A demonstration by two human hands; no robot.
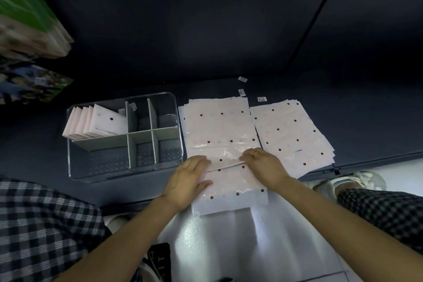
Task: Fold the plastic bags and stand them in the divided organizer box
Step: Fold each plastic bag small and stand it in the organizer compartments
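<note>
A pale pink plastic bag with dark dots (229, 181) lies on top of a flat stack of the same bags (217, 126) on the dark surface, its near end hanging over the edge. My left hand (187, 181) presses flat on the bag's left side. My right hand (265, 165) presses on its right side, fingertips at a crease across the bag. To the left stands the clear divided organizer box (75, 167); several folded bags (96, 123) stand in its far left compartment.
A second stack of dotted bags (295, 135) lies right of the first. Small labels (242, 79) lie beyond the stacks. Colourful packages (29, 84) sit at the far left. My checked trouser legs (45, 224) and a white shoe (350, 181) are below the surface's edge.
</note>
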